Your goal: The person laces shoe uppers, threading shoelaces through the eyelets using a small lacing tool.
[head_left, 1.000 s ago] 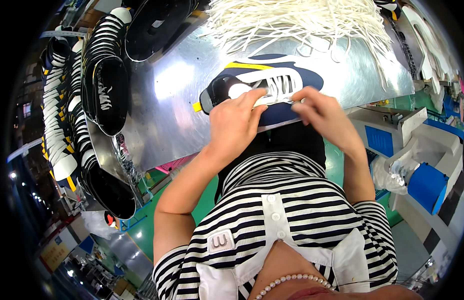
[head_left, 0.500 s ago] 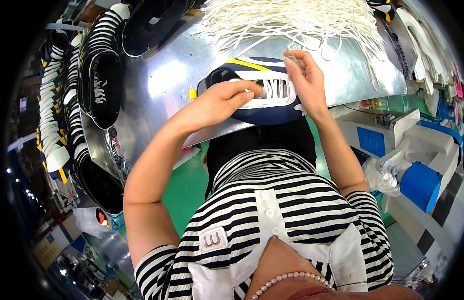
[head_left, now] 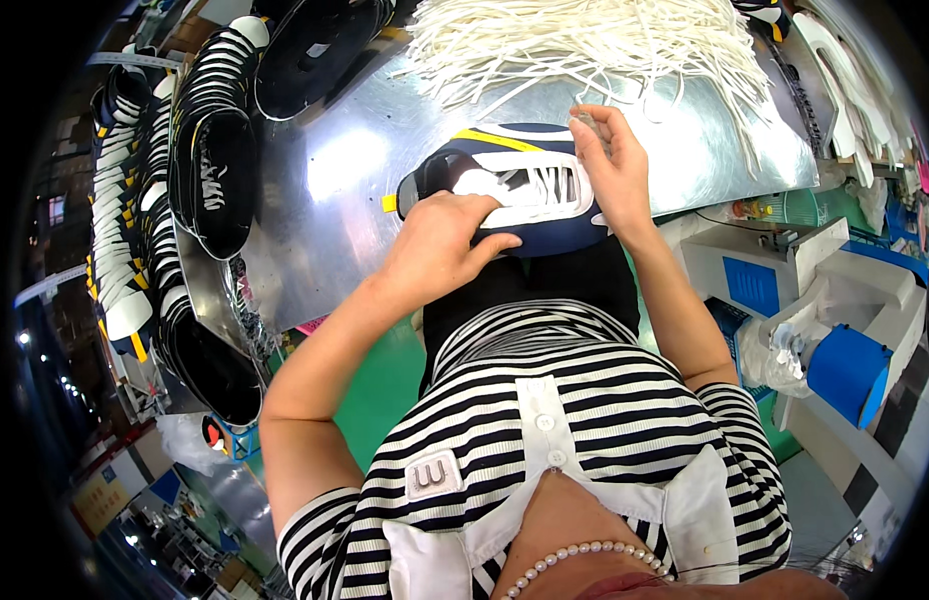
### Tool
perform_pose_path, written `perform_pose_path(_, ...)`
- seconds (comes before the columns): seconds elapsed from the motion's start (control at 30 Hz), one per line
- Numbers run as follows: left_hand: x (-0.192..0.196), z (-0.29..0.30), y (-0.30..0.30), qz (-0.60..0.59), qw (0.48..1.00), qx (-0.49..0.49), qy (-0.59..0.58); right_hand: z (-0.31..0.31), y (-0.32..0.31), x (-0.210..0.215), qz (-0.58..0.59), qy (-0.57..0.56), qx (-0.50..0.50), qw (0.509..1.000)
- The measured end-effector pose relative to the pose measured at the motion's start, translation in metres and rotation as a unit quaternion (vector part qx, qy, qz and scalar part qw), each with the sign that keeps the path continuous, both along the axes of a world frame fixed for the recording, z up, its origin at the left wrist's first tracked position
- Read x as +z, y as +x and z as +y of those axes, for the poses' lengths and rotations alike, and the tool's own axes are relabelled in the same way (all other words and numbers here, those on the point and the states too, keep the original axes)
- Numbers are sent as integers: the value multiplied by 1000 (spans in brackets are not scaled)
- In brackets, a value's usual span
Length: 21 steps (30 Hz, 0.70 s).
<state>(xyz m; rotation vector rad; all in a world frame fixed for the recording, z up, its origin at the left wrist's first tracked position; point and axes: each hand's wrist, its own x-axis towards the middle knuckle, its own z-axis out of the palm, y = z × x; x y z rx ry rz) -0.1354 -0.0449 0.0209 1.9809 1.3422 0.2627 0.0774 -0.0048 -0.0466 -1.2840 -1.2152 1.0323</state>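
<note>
On a shiny metal worktable (head_left: 315,250), at its near edge and directly in front of a striped shirt (head_left: 585,420): lying on its side, a navy sneaker upper (head_left: 515,190) with white panels and a yellow trim line, heel opening facing left. Pressing down on the near side of the upper, close to the collar, the left hand (head_left: 440,245), fingers curled over the fabric and thumb spread, holding the piece steady against the table. Pinching a thin white lace (head_left: 585,120) just above the toe end, the right hand (head_left: 615,165), fingertips drawn narrowly together on the lace end, lifting slightly. Running across the eyelet panel, several white lace crossings.

Spreading behind the shoe, at the far edge of the table, a loose heap of white laces (head_left: 585,40). Standing to the left, stacked rows of black and white shoe parts (head_left: 185,170). Sitting to the right, white and blue machine housings (head_left: 835,330).

Likely handling: light and soft, the upper flexing and sliding easily on the smooth metal, so best held flat by the collar or side panel; the lace limp and thin, best gripped near its stiff tip.
</note>
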Motion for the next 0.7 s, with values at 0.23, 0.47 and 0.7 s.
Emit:
perform_pose_path(0.23,-15,12,-1,-129,986,-71,-75,0,-4,0,22,-6,48,999)
perform_pose_path(0.47,10,-6,-7,71,983,-113,130,1,-5,3,7,20,20,1000)
perform_pose_path(0.7,-70,-103,0,-486,769,404,-96,-18,4,19,123,10,72,990)
